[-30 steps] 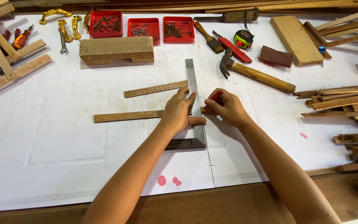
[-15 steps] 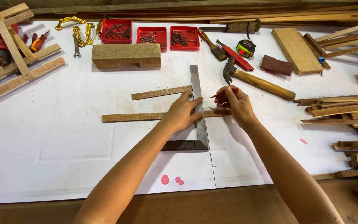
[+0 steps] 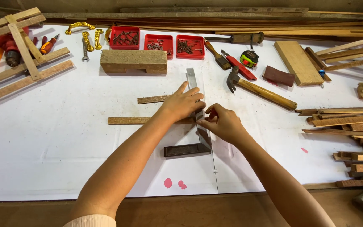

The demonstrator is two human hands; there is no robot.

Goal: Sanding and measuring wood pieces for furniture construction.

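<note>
A metal try square lies on the white sheet, with its blade point(image 3: 191, 77) pointing away from me and its dark stock point(image 3: 186, 150) near me. A thin wooden strip point(image 3: 129, 120) runs under the blade from the left. My left hand point(image 3: 183, 103) lies spread over the blade and the strip, pressing them down. My right hand point(image 3: 221, 124) is pinched tight against the blade's right edge, just below my left fingertips. What it pinches is hidden now. A second short strip point(image 3: 152, 99) lies just beyond my left hand.
A hammer point(image 3: 265, 93), a brush point(image 3: 217, 54) and a tape measure point(image 3: 249, 58) lie to the right rear. A wooden block point(image 3: 133, 61) and red nail trays point(image 3: 124, 38) sit behind. Wood strips point(image 3: 349, 122) are piled at the right, and a wooden frame point(image 3: 17, 46) is at the left.
My right hand has slid down along the blade toward me and closer to my left hand. A red item seen in its fingers earlier is now hidden. My left hand stays put.
</note>
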